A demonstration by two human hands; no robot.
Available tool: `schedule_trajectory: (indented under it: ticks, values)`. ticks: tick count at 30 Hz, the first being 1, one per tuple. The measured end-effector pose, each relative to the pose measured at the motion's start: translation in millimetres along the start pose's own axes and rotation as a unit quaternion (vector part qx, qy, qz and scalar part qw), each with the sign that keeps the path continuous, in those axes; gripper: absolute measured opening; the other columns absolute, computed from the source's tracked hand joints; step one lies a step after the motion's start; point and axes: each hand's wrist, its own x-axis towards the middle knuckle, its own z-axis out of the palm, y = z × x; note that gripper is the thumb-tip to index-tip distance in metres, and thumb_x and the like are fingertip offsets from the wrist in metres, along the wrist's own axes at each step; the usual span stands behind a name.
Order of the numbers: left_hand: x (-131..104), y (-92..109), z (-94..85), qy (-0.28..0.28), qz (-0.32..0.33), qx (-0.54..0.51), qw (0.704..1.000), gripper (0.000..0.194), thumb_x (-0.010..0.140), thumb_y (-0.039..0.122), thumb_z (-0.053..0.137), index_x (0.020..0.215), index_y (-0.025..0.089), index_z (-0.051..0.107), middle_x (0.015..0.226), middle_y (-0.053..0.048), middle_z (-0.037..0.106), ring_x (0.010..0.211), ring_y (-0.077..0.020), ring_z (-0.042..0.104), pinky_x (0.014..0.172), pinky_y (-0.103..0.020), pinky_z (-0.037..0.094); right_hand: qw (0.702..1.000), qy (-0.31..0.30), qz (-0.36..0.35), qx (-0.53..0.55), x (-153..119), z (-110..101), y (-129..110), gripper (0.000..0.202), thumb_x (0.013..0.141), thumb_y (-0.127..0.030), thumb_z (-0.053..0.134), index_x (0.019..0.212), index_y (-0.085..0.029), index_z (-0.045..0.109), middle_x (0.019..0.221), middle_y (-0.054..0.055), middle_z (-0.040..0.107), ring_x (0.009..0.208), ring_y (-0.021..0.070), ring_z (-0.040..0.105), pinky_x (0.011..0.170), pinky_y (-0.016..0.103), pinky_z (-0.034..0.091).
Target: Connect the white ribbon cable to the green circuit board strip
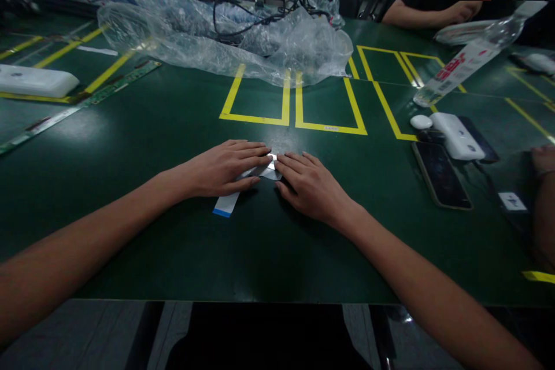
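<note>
A flat white ribbon cable point(227, 203) with a blue end lies on the green table, partly covered by my hands. My left hand point(223, 167) rests palm down over its middle, fingers stretched out to the right. From the other side, my right hand point(310, 182) lies with extended fingers, its fingertips touching the shiny, folded-looking part of the cable. The fingertips of both hands almost meet there. What lies beneath my left palm is hidden.
Crumpled clear plastic wrap point(182, 40) with a black cable point(247, 29) spreads across the back. To the right are a phone point(442, 176), a white power bank point(457, 136) and a tilted plastic bottle point(468, 60). A co-worker's arm point(427, 14) rests at the far right.
</note>
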Motion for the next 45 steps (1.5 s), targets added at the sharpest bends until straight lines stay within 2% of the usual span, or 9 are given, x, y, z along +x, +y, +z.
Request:
schedule_trajectory:
  ticks: [3, 6, 11, 14, 17, 28, 34, 40, 45]
  values:
    - [-4, -13, -5.0, 0.022, -0.04, -0.017, 0.999, 0.054, 0.111, 0.044, 0.032, 0.157, 0.018, 0.045, 0.165, -0.008, 0.037, 0.154, -0.0227, 0.032, 0.126, -0.041, 0.025, 1.0, -0.01, -0.001, -0.005, -1, 0, -1, 0.052, 0.105, -0.032, 0.048, 0.149, -0.006, 0.052, 0.156, 0.018, 0.053, 0.146, 0.032, 0.046, 0.123, 0.053, 0.034]
    - [-23, -56, -12.5, 0.085, -0.191, 0.014, 0.978, 0.059, 0.111, 0.042, 0.029, 0.157, 0.008, 0.042, 0.164, -0.014, 0.036, 0.153, -0.0258, 0.03, 0.127, -0.047, 0.022, 1.0, -0.022, -0.003, 0.006, -1, -1, 0, 0.054, 0.105, -0.035, 0.048, 0.151, -0.006, 0.051, 0.158, 0.018, 0.051, 0.148, 0.0322, 0.044, 0.123, 0.053, 0.034]
    - [-92, -158, -18.3, 0.058, -0.502, 0.059, 0.861, 0.079, 0.106, 0.055, 0.027, 0.153, -0.008, 0.036, 0.163, -0.027, 0.029, 0.146, -0.0416, 0.035, 0.116, -0.059, 0.033, 0.999, -0.041, 0.005, 0.025, -2, -2, 4, 0.058, 0.105, -0.037, 0.048, 0.154, -0.006, 0.046, 0.162, 0.018, 0.046, 0.151, 0.0329, 0.038, 0.125, 0.054, 0.031]
    - [-121, -196, -17.8, 0.013, -0.555, 0.052, 0.83, 0.086, 0.103, 0.061, 0.022, 0.144, -0.011, 0.044, 0.155, -0.031, 0.038, 0.136, -0.0434, 0.045, 0.105, -0.057, 0.042, 0.999, -0.041, 0.002, 0.023, -2, -2, 5, 0.057, 0.105, -0.037, 0.047, 0.155, -0.008, 0.045, 0.163, 0.017, 0.044, 0.152, 0.0319, 0.037, 0.126, 0.054, 0.03]
    - [-129, -206, -16.8, 0.0, -0.548, 0.059, 0.834, 0.091, 0.1, 0.067, 0.021, 0.142, -0.011, 0.045, 0.152, -0.03, 0.042, 0.131, -0.042, 0.048, 0.101, -0.055, 0.043, 0.999, -0.036, 0.0, 0.021, -2, 0, 6, 0.057, 0.106, -0.037, 0.046, 0.156, -0.01, 0.044, 0.164, 0.016, 0.043, 0.153, 0.0312, 0.037, 0.126, 0.054, 0.029]
    - [-121, -189, -21.6, 0.022, -0.581, 0.04, 0.813, 0.091, 0.099, 0.068, 0.029, 0.158, -0.002, 0.034, 0.165, -0.026, 0.024, 0.144, -0.0467, 0.034, 0.113, -0.063, 0.031, 0.999, -0.041, 0.002, 0.021, -2, 0, 6, 0.057, 0.105, -0.037, 0.048, 0.155, -0.01, 0.045, 0.164, 0.016, 0.043, 0.152, 0.031, 0.037, 0.126, 0.053, 0.029]
    - [-104, -177, -26.1, -0.007, -0.535, 0.064, 0.843, 0.085, 0.102, 0.059, 0.028, 0.153, -0.008, 0.04, 0.153, -0.032, 0.042, 0.138, -0.0442, 0.045, 0.112, -0.057, 0.037, 0.999, -0.041, 0.002, 0.027, -2, -1, 6, 0.057, 0.105, -0.036, 0.048, 0.155, -0.009, 0.044, 0.163, 0.017, 0.043, 0.153, 0.0314, 0.036, 0.126, 0.053, 0.028]
    - [-27, -68, -17.6, 0.017, -0.264, 0.036, 0.964, 0.075, 0.104, 0.056, 0.032, 0.154, 0.003, 0.045, 0.155, -0.022, 0.046, 0.141, -0.0358, 0.047, 0.119, -0.054, 0.035, 0.999, -0.038, 0.002, 0.021, -1, -1, 8, 0.057, 0.105, -0.038, 0.048, 0.155, -0.011, 0.045, 0.164, 0.014, 0.044, 0.152, 0.032, 0.036, 0.125, 0.053, 0.03]
    - [3, 18, -7.3, 0.019, -0.095, -0.03, 0.995, 0.064, 0.103, 0.056, 0.04, 0.155, 0.021, 0.049, 0.156, -0.011, 0.049, 0.144, -0.03, 0.047, 0.12, -0.048, 0.039, 1.0, -0.028, 0.009, 0.008, -1, 0, 7, 0.058, 0.105, -0.039, 0.047, 0.157, -0.013, 0.044, 0.165, 0.013, 0.041, 0.156, 0.0341, 0.029, 0.126, 0.058, 0.025]
